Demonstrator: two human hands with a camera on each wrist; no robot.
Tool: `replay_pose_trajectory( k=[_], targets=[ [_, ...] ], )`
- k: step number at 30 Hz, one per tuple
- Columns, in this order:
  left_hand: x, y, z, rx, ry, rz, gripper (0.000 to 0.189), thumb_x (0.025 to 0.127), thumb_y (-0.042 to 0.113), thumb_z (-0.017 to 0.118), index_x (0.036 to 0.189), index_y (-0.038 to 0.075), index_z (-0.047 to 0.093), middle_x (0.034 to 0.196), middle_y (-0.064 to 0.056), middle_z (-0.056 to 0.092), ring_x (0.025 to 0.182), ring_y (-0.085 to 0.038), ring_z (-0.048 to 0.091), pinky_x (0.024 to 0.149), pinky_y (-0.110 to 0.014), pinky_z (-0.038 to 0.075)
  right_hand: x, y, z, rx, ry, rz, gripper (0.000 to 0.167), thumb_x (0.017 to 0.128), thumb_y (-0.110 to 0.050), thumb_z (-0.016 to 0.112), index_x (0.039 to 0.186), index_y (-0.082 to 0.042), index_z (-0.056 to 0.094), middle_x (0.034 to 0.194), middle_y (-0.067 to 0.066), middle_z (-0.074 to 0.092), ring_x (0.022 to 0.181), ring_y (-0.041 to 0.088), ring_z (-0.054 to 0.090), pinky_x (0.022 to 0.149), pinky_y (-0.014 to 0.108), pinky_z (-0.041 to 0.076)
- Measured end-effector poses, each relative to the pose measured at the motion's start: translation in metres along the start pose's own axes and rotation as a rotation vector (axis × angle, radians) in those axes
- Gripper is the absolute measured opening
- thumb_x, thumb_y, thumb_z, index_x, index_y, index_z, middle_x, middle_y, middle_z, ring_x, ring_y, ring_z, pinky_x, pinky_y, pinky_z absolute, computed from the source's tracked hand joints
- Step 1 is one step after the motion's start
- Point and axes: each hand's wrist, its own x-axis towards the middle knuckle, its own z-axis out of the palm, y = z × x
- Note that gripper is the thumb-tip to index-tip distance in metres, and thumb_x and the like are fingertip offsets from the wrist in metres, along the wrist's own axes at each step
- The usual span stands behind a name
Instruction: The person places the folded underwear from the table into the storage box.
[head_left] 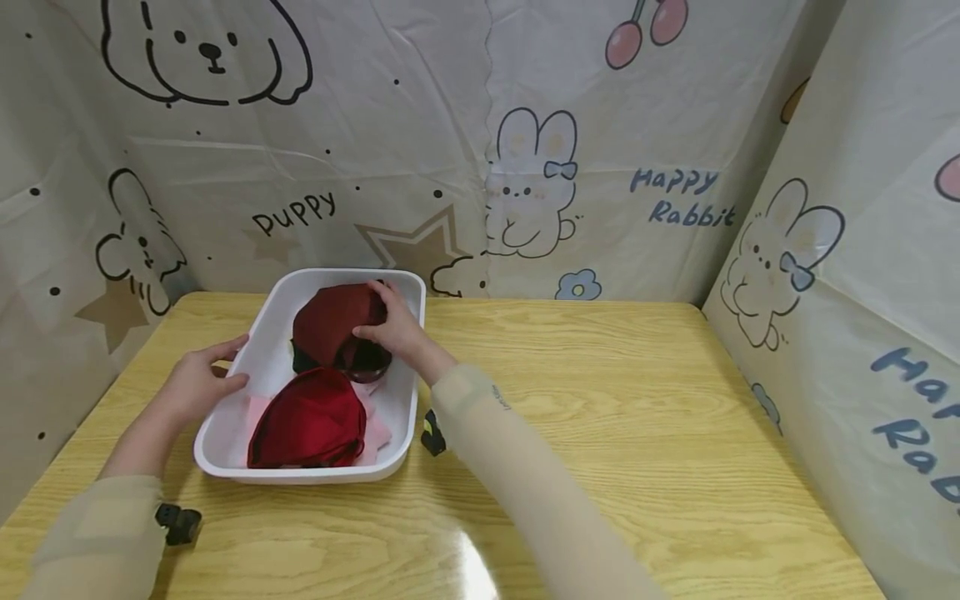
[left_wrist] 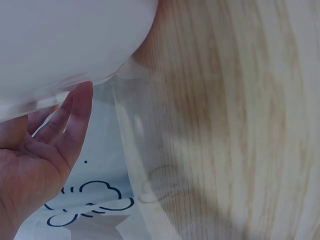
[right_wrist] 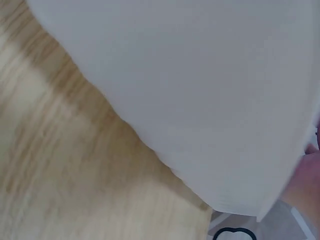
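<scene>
A white plastic tub (head_left: 225, 433) stands on the table with folded cloth items in it. My left hand (head_left: 198, 379) holds its left rim, thumb over the edge; in the left wrist view the left hand's fingers (left_wrist: 75, 110) touch the rim from below. Inside the tub's far part, my right hand (head_left: 397, 327) grips the right side of a brownish-red cloth item (head_left: 330, 321) with dark parts. Nearer lies a bright red, dome-shaped cloth item (head_left: 311, 421) with dark edging, on pink cloth (head_left: 375, 433). In the right wrist view the tub wall hides most of the hand.
The tub sits on the left part of a wood-grain table (head_left: 600, 417). A printed curtain (head_left: 420, 125) hangs behind the table and along its sides. Black wrist devices (head_left: 178, 523) show at both sleeves.
</scene>
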Motion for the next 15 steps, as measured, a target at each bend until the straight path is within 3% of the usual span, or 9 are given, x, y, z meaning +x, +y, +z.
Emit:
replay_pose_trajectory(
  k=[3,9,15],
  targets=[
    [0.0,0.001,0.0,0.003,-0.001,0.002,0.066,0.091,0.015,0.061,0.145,-0.003,0.028,0.122,-0.034,0.046,0.102,-0.049,0.056,0.074,-0.043,0.054,-0.004,-0.006,-0.008,-0.05,-0.013,-0.019,0.076,0.079,-0.007,0.073,0.145,-0.008,0.034,0.148,0.012,0.033,0.134,0.023,0.034,0.11,0.027,0.029],
    [0.001,-0.001,0.0,0.019,0.009,0.013,0.066,0.09,0.015,0.062,0.145,-0.004,0.029,0.12,-0.034,0.047,0.099,-0.048,0.057,0.073,-0.041,0.054,-0.011,-0.016,-0.022,0.082,-0.067,0.034,0.075,0.083,-0.007,0.07,0.147,-0.007,0.031,0.149,0.013,0.034,0.132,0.031,0.04,0.107,0.035,0.037],
    [0.002,-0.002,0.0,0.027,0.004,0.012,0.067,0.09,0.016,0.062,0.145,-0.004,0.029,0.121,-0.034,0.046,0.101,-0.049,0.056,0.074,-0.043,0.054,-0.02,-0.032,-0.045,0.103,-0.117,0.06,0.072,0.085,-0.013,0.069,0.147,-0.018,0.034,0.153,0.005,0.03,0.134,0.035,0.037,0.106,0.038,0.039]
  ],
)
